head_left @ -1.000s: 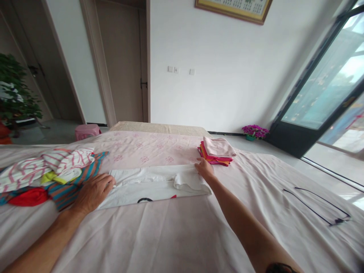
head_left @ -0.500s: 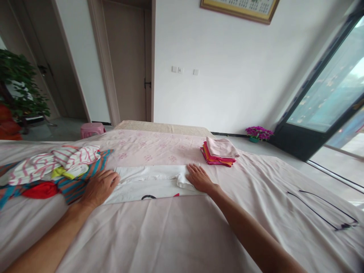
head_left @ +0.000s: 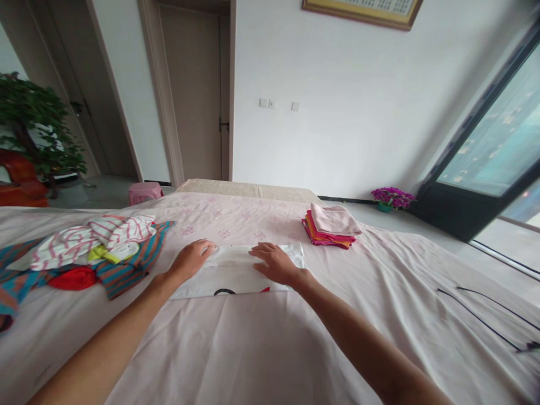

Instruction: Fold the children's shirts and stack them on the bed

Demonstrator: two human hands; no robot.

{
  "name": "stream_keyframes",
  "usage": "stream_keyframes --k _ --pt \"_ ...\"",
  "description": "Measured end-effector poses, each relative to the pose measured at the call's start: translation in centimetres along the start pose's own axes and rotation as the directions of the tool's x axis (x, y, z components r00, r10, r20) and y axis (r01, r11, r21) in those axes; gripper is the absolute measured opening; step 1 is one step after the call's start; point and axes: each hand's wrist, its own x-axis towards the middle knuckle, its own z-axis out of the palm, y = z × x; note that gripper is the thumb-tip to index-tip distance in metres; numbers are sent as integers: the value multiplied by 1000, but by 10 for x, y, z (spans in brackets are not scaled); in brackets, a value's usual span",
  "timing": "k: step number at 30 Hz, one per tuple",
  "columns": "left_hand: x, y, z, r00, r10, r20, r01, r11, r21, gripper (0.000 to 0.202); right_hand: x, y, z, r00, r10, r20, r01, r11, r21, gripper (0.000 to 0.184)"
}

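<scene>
On the pink sheet, the white shirt lies in a strip, seemingly part-folded, under your loosely curved left hand and spread right hand, neither visibly pinching anything, while the stack at right looks finished and the heap at left unfolded.

White garment partly behind right hand
</scene>
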Motion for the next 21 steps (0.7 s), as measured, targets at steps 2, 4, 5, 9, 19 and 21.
stream_keyframes --k 2,4,5,9,19,21 --pt "3 4 15 995 67 69 -64 997 -52 48 5 -5 9 994 -76 83 73 996 41 40" --pt "-1 1 27 988 97 123 -98 995 6 52 3 -5 16 979 -126 158 111 989 97 42" --pt "-5 -2 32 986 85 141 -94 994 59 53 0 -4 19 975 -135 175 114 986 124 43" --pt "-13 -11 34 972 -43 229 -4 980 200 62 -12 0 12 977 -121 178 79 971 226 42" --pt "1 29 47 971 145 191 -172 977 130 62 8 10 -8 968 246 43 -250 958 142 59" --pt "-3 31 55 966 151 209 -184 972 146 62 2 21 6 955 272 120 -269 962 -41 59"
